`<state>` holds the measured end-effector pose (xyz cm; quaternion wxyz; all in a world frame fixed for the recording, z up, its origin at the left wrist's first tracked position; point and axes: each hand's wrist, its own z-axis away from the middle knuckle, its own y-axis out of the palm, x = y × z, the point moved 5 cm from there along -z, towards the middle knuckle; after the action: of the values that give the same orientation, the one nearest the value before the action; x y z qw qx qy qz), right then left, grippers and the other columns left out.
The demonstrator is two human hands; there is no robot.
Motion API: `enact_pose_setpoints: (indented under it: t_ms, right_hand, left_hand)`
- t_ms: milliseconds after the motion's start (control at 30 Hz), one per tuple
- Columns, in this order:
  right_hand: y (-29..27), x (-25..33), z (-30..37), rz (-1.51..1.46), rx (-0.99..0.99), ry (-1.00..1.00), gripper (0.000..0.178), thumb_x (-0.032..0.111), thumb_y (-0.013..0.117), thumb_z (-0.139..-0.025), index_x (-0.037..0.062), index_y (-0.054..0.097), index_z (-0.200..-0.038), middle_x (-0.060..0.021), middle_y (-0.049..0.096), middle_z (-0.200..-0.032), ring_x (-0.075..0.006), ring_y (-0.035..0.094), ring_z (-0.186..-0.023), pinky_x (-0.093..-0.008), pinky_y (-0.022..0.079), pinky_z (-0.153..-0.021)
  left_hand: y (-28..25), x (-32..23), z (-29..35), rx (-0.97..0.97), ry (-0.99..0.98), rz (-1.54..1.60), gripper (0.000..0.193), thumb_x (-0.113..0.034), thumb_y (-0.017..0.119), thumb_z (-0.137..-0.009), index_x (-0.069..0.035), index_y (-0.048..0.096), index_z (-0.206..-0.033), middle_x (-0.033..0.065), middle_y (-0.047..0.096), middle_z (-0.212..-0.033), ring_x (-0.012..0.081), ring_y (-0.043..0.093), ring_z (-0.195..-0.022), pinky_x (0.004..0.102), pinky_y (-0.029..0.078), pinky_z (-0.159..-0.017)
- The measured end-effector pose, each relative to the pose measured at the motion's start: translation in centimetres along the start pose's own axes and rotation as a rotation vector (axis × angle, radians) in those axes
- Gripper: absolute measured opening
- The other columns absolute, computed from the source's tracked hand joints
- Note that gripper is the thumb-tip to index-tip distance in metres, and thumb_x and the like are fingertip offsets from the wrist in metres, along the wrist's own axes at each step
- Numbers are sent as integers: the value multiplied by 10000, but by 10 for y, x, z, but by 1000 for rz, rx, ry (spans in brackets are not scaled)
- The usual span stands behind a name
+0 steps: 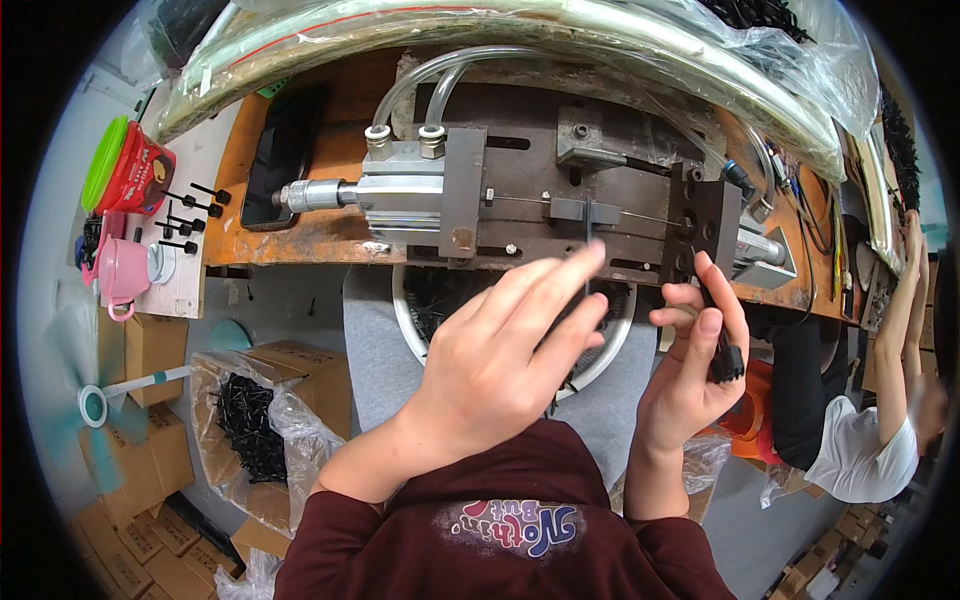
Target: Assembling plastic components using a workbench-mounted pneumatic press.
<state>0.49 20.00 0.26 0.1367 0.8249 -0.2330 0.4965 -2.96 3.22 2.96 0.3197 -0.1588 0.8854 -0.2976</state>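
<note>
In the head view, a dark metal base plate [530, 170] is laid along the bench as the landmark. Just in front of its right end, a black knobbed part [728, 363] is held by the right hand [690, 385]. The part is pinched between thumb and fingers, with its knob left low and its stem angled up toward the plate, apparently so that the stem is kept clear of the palm; whether the plate is touched cannot be told.

In front of the plate's middle, the left hand [500, 340] is held with its fingers extended and the thumb apart from the index finger. A thin dark rod [588, 225] is seen by those fingertips, over the plate; whether it is gripped cannot be told.

At the plate's left end a silver cylinder [400, 195] is mounted, fed by clear hoses [405, 85]. A thin wire [525, 200] is stretched above the plate between its end blocks, probably to be kept straight. Below the front edge, a white-rimmed container [402, 318] is placed, seemingly for short reach. Left of the plate, a phone [283, 165] is laid, presumably out of the hands' way.
</note>
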Motion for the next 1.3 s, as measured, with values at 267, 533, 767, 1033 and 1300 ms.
enact_pose_setpoints:
  t_ms: [267,533,767,1033,1300]
  right_hand:
    - [-4,11,6,92,100,-177,217,26,468,-995,48,296,-1126,-379,547,-1210,-275,695,-827,-294,589,-666]
    - [-2,14,8,178,127,-295,150,21,496,-990,0,363,-1057,-425,475,-1284,-399,676,-998,-371,602,-780]
    - [16,19,14,324,443,-436,335,5,636,-855,-41,575,-1181,-328,610,-1193,-358,703,-974,-357,598,-731]
    - [9,20,3,518,205,-513,255,-89,674,-813,-90,664,-1068,-243,672,-1088,-318,712,-930,-342,591,-780]
    - [-6,9,9,205,253,-222,965,695,462,-900,-105,343,-1426,-293,413,-1433,-417,491,-1284,-472,406,-1058]
  left_hand:
    - [17,9,-11,213,58,-313,246,-160,738,-764,-13,691,-956,119,657,-1228,168,639,-699,292,502,-670]
    - [14,10,-16,250,33,-279,312,-189,783,-742,-28,706,-999,137,672,-1186,150,627,-634,265,503,-599]
    - [-6,-9,-4,70,-54,536,413,-98,855,-670,-16,720,-1051,90,691,-914,179,656,-707,285,544,-611]
    - [-3,1,6,29,-100,196,370,23,781,-714,28,689,-1072,152,627,-1118,200,647,-755,297,560,-664]
    - [18,10,-9,186,54,-297,226,-147,710,-806,-6,684,-981,135,642,-1254,146,606,-635,271,463,-624]
